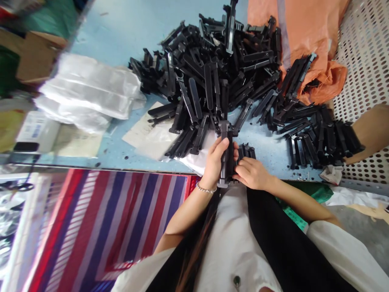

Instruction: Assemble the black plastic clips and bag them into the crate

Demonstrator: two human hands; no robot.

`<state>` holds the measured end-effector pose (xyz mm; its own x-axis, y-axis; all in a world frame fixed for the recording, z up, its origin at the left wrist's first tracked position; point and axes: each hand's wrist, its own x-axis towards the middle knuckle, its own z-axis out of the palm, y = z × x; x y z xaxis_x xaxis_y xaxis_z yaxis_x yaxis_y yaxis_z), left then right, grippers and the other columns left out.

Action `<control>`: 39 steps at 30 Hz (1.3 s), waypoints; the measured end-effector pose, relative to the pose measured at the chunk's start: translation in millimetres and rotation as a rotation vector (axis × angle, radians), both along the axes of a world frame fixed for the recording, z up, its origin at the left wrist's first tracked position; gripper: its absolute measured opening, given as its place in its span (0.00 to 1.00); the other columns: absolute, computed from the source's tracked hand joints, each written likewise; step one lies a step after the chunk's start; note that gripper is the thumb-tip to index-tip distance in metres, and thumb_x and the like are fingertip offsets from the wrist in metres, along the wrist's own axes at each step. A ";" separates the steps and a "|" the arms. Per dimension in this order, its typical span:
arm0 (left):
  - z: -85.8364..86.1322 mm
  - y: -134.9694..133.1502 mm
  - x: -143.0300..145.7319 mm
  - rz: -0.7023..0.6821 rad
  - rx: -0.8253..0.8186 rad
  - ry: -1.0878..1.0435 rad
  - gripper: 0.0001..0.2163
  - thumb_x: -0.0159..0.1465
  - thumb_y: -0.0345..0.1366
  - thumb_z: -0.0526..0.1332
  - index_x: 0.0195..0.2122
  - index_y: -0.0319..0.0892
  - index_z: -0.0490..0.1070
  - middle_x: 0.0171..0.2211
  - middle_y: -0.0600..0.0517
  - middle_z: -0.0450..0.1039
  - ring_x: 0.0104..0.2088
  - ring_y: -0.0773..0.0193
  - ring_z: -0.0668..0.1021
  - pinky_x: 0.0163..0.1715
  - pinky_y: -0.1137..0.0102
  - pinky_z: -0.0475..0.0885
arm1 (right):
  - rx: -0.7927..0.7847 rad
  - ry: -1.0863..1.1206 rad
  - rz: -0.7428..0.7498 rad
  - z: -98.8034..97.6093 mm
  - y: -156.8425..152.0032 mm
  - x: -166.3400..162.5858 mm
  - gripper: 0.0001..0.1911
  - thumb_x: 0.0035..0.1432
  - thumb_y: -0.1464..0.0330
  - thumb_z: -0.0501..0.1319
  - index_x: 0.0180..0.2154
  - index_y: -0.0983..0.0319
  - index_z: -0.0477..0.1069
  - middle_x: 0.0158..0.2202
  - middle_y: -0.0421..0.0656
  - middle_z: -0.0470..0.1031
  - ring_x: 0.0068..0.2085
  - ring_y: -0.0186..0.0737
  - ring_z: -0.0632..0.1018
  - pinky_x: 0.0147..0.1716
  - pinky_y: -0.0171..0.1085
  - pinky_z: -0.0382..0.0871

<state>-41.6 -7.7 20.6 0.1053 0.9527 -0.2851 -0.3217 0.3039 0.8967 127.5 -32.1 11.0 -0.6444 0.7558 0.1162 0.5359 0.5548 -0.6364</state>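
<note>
My left hand [215,159] is wrapped round a long black plastic part [226,156], held upright near the table's front edge, its thumb across the front. At the lower right side of that part, my right hand [253,172] has its fingers curled and pressed together against it. Whether a small piece sits in the right fingertips is hidden. Just behind the right hand lie several similar black parts [247,151]. A big heap of the same black plastic parts [209,77] spreads over the table beyond both hands.
A blue table [117,140] carries everything. Clear plastic bags [94,87] lie left, beside a white box [38,129]. An orange woven sack [304,28] and a perforated white panel [364,52] stand right. More black parts [322,136] lie there. Below is a striped bag [121,219].
</note>
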 end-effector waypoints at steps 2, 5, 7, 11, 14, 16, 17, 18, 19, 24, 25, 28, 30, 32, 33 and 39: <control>-3.7 -4.5 -1.6 0.027 0.032 0.018 0.24 0.68 0.57 0.56 0.54 0.44 0.68 0.35 0.50 0.76 0.30 0.62 0.80 0.31 0.65 0.79 | -0.116 0.014 -0.042 -4.8 -6.7 -6.4 0.19 0.74 0.57 0.52 0.33 0.59 0.68 0.31 0.44 0.75 0.34 0.41 0.74 0.35 0.39 0.67; -23.5 -12.3 -17.9 0.154 0.102 0.114 0.28 0.67 0.52 0.62 0.64 0.53 0.56 0.45 0.51 0.74 0.30 0.66 0.80 0.33 0.67 0.79 | -0.356 0.017 -0.075 -6.9 -4.3 -3.7 0.19 0.75 0.58 0.49 0.35 0.59 0.69 0.31 0.40 0.76 0.32 0.37 0.77 0.34 0.35 0.67; -42.5 -16.4 -35.6 0.212 0.117 0.232 0.28 0.66 0.49 0.64 0.64 0.53 0.56 0.51 0.49 0.72 0.36 0.65 0.81 0.39 0.66 0.80 | -0.305 -0.062 -0.186 -8.8 2.0 7.2 0.17 0.74 0.57 0.51 0.36 0.59 0.69 0.32 0.41 0.77 0.34 0.39 0.78 0.35 0.36 0.68; -75.5 -21.1 -50.3 0.175 0.110 0.582 0.27 0.62 0.45 0.66 0.61 0.46 0.67 0.56 0.45 0.69 0.56 0.53 0.76 0.59 0.57 0.74 | -0.060 -0.304 -0.466 -26.5 11.8 37.5 0.14 0.68 0.55 0.59 0.44 0.59 0.68 0.44 0.49 0.77 0.40 0.47 0.79 0.33 0.39 0.68; -87.0 -20.3 -27.0 0.070 0.132 0.633 0.26 0.65 0.43 0.64 0.64 0.44 0.68 0.59 0.43 0.70 0.62 0.51 0.72 0.67 0.54 0.66 | -0.068 -0.398 -0.505 -40.7 12.9 59.6 0.14 0.65 0.59 0.62 0.46 0.60 0.66 0.45 0.50 0.77 0.40 0.48 0.79 0.32 0.40 0.68; -90.2 -17.7 -5.2 0.038 0.160 0.572 0.26 0.69 0.42 0.58 0.67 0.44 0.65 0.63 0.43 0.69 0.66 0.52 0.69 0.69 0.53 0.62 | -0.116 -0.443 -0.527 -41.1 13.9 73.3 0.11 0.65 0.62 0.62 0.44 0.60 0.66 0.41 0.48 0.77 0.37 0.47 0.79 0.31 0.40 0.67; -91.3 -16.3 4.2 0.034 0.178 0.557 0.26 0.70 0.41 0.57 0.68 0.42 0.64 0.65 0.42 0.68 0.68 0.52 0.68 0.70 0.53 0.60 | -0.133 -0.464 -0.521 -38.1 15.6 79.0 0.09 0.65 0.62 0.62 0.43 0.60 0.66 0.39 0.46 0.77 0.36 0.47 0.79 0.31 0.40 0.67; -92.3 -15.3 11.3 0.031 0.195 0.557 0.26 0.70 0.41 0.56 0.68 0.41 0.63 0.67 0.41 0.66 0.69 0.52 0.67 0.71 0.53 0.59 | -0.131 -0.480 -0.506 -33.4 18.4 83.2 0.08 0.65 0.62 0.62 0.41 0.59 0.67 0.38 0.46 0.77 0.37 0.47 0.78 0.31 0.39 0.67; -93.3 -14.9 15.8 0.030 0.209 0.568 0.26 0.70 0.41 0.56 0.69 0.39 0.62 0.68 0.40 0.64 0.70 0.52 0.66 0.71 0.53 0.58 | -0.106 -0.486 -0.492 -27.5 22.8 85.3 0.07 0.66 0.62 0.61 0.40 0.59 0.68 0.38 0.46 0.77 0.38 0.48 0.79 0.32 0.40 0.67; -98.6 -24.3 2.3 0.103 0.190 0.604 0.26 0.71 0.40 0.55 0.70 0.42 0.59 0.71 0.42 0.60 0.71 0.54 0.64 0.72 0.56 0.57 | 0.041 -0.368 -0.470 -7.1 72.3 52.7 0.13 0.73 0.61 0.52 0.50 0.57 0.72 0.47 0.49 0.79 0.47 0.51 0.79 0.42 0.44 0.71; -99.9 -27.4 -3.9 0.121 0.184 0.621 0.26 0.72 0.40 0.55 0.71 0.43 0.59 0.71 0.43 0.60 0.71 0.54 0.64 0.72 0.57 0.57 | 0.016 -0.353 -0.456 -7.6 86.4 39.7 0.16 0.74 0.60 0.51 0.55 0.56 0.71 0.49 0.49 0.79 0.47 0.51 0.79 0.43 0.44 0.71; -105.7 -33.4 -17.5 0.134 0.213 0.747 0.26 0.72 0.38 0.54 0.70 0.43 0.59 0.68 0.39 0.62 0.69 0.52 0.65 0.71 0.54 0.59 | -0.127 -0.409 -0.458 -16.3 126.8 4.1 0.22 0.74 0.55 0.48 0.61 0.52 0.68 0.50 0.49 0.78 0.46 0.52 0.80 0.45 0.46 0.72; -110.7 -33.5 -18.7 0.115 0.262 0.848 0.26 0.71 0.37 0.54 0.70 0.40 0.60 0.64 0.36 0.64 0.67 0.50 0.67 0.69 0.51 0.61 | -0.201 -0.439 -0.505 -23.3 145.1 -8.0 0.22 0.73 0.53 0.49 0.58 0.54 0.70 0.48 0.50 0.77 0.46 0.54 0.79 0.45 0.48 0.71; -113.6 -30.9 -14.1 0.080 0.307 0.916 0.25 0.71 0.35 0.53 0.69 0.38 0.61 0.61 0.35 0.65 0.65 0.49 0.69 0.68 0.49 0.63 | -0.243 -0.380 -0.544 -27.4 151.9 -7.7 0.17 0.71 0.57 0.52 0.52 0.56 0.72 0.44 0.48 0.77 0.44 0.52 0.78 0.45 0.47 0.70; -113.0 -29.1 -10.5 0.063 0.323 0.934 0.25 0.71 0.35 0.52 0.69 0.37 0.61 0.60 0.34 0.65 0.64 0.48 0.69 0.67 0.48 0.62 | -0.258 -0.310 -0.551 -27.9 150.3 -3.8 0.14 0.69 0.60 0.53 0.49 0.57 0.71 0.42 0.46 0.76 0.43 0.50 0.77 0.46 0.45 0.69; -70.4 -14.8 7.8 0.113 0.333 0.543 0.26 0.72 0.52 0.54 0.65 0.42 0.68 0.63 0.37 0.66 0.66 0.47 0.67 0.68 0.49 0.60 | -0.457 0.299 -0.276 -7.1 81.3 24.7 0.05 0.60 0.67 0.54 0.40 0.56 0.61 0.36 0.38 0.68 0.35 0.38 0.71 0.39 0.38 0.68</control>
